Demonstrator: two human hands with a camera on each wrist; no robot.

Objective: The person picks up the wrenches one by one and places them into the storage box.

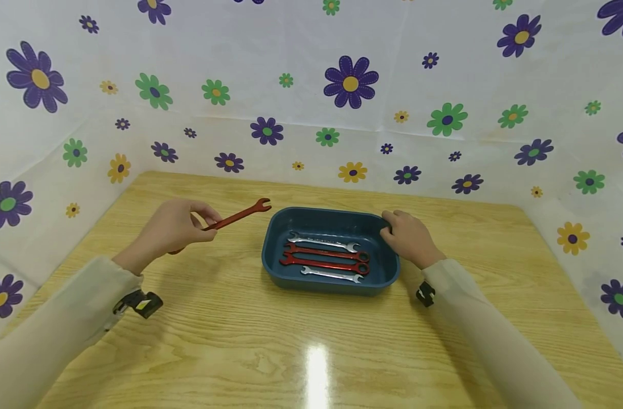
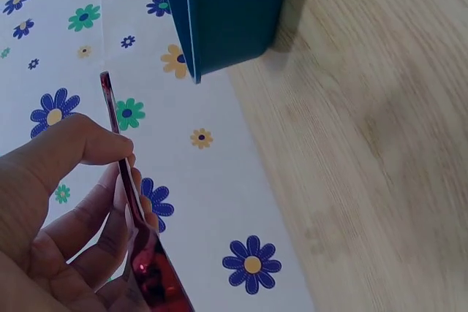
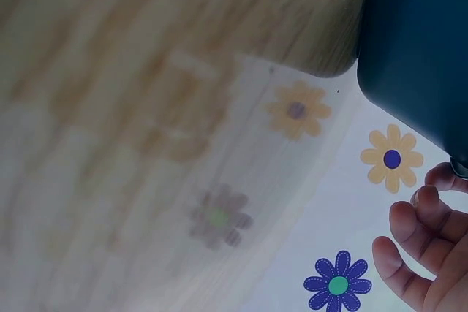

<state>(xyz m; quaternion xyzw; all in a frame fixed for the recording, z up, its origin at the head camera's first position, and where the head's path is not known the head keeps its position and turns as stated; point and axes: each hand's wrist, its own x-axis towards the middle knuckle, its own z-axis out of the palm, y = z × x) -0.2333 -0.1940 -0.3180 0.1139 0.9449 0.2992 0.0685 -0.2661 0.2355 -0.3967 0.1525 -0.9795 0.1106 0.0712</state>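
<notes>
My left hand (image 1: 173, 228) pinches a red wrench (image 1: 242, 214) between thumb and fingers, up over the table to the left of a dark blue tray (image 1: 322, 288). The wrench's open-end jaw points right toward the tray; its other end is mostly behind the hand. In the left wrist view the thumb presses along the wrench shaft (image 2: 129, 188). At the tray's right back corner, my right hand (image 1: 411, 238) grips the rim, with fingers outside the wall. Inside the tray lie two red wrenches (image 1: 324, 264) and two silver wrenches (image 1: 332, 275), roughly parallel.
The tray stands on a light wooden table (image 1: 229, 341). A white cloth with printed flowers (image 1: 301, 108) hangs behind the table and along both sides. Small black wrist devices (image 1: 146, 304) sit at both cuffs.
</notes>
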